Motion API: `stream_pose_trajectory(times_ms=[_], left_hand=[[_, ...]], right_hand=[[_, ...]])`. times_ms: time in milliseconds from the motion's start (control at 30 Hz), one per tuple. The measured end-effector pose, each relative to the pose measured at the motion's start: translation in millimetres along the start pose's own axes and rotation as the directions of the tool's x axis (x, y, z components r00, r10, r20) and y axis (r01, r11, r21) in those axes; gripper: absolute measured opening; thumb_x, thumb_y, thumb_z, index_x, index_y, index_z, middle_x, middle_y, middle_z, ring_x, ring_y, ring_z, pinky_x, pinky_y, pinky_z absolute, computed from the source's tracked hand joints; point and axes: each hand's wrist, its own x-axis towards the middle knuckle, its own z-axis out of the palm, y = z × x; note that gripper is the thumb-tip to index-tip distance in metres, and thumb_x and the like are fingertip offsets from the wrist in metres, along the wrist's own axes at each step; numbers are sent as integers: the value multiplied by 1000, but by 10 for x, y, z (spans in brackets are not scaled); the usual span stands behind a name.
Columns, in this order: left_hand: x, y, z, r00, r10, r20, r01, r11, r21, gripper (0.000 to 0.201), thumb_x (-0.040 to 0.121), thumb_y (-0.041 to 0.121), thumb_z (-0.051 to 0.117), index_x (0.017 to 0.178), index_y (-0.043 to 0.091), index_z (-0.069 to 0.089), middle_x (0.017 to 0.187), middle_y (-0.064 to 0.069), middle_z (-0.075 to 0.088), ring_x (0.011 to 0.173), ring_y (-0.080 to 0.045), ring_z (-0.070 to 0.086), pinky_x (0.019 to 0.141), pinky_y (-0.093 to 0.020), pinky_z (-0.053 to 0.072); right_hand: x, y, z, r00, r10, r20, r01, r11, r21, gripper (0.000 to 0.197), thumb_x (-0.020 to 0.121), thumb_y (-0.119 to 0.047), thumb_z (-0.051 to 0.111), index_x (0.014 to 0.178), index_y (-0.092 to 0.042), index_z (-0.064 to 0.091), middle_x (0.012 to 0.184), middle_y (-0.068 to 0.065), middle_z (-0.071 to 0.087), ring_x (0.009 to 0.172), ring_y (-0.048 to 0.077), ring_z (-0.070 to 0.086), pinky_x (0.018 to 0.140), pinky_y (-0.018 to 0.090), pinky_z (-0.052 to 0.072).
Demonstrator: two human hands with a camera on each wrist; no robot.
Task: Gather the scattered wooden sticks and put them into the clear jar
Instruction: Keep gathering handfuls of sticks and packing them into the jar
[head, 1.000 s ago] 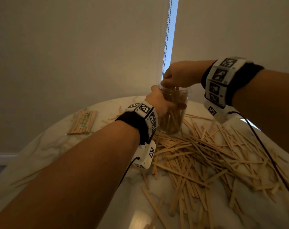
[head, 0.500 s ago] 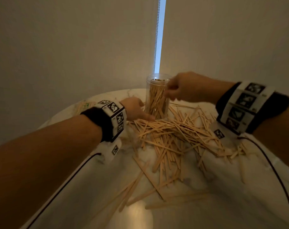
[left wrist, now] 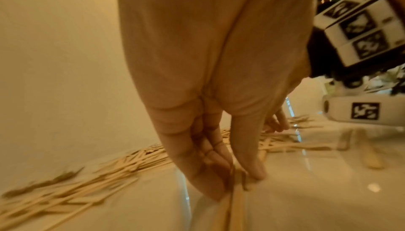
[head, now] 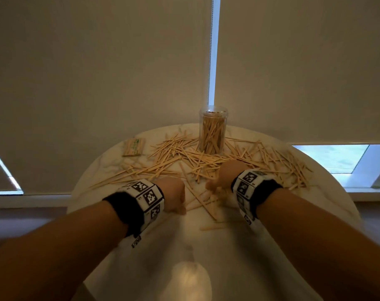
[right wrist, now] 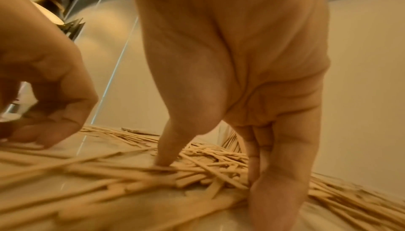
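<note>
In the middle of the head view, thin flat pale wooden sticks point(head: 197, 161) lie scattered on the round glossy white marble table point(head: 239, 257), and the tall clear cylindrical plastic jar point(head: 213, 131), already holding many sticks, stands upright behind them. Lower in the frame, the left hand point(left wrist: 210, 96) pinches a few sticks between thumb and straight fingers. The right hand point(right wrist: 241, 78) presses spread fingertips on the pile; a small wrapped stick bundle point(head: 134, 147) lies at the left.

Upright clear jar point(head: 213, 130) part-filled, wooden sticks point(head: 206, 158) scattered around
</note>
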Motion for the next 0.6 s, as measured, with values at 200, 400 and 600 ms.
stream_pose_trajectory(times_ms=[200, 400, 600], left_hand=[[107, -204, 20, 993, -11, -121, 7, 999, -39, 33, 88, 26, 74, 117, 11, 71, 119, -4, 69, 111, -22, 62, 90, -29, 50], [165, -239, 47, 989, -19, -147, 9, 998, -68, 32, 88, 24, 74, 118, 14, 70, 122, -3, 66, 113, -22, 60, 87, -27, 47], [179, -182, 93, 995, 13, -102, -9, 999, 47, 29, 97, 23, 60, 122, 10, 66, 125, -8, 64, 114, -26, 59, 93, -33, 48]], right_hand=[[-49, 1, -92, 998, -11, 58, 8, 998, 64, 52, 91, -49, 64, 116, -4, 68, 98, 6, 58, 92, 23, 54, 83, 34, 48], [-38, 150, -70, 988, 82, 127, -118, 946, 302, 48, 84, -37, 77, 116, -3, 67, 107, 10, 65, 106, 27, 63, 88, 34, 50], [-96, 123, -47, 982, 123, 140, -165, 926, 341, 32, 86, -36, 74, 96, -7, 64, 100, 8, 60, 93, 23, 56, 83, 33, 49]])
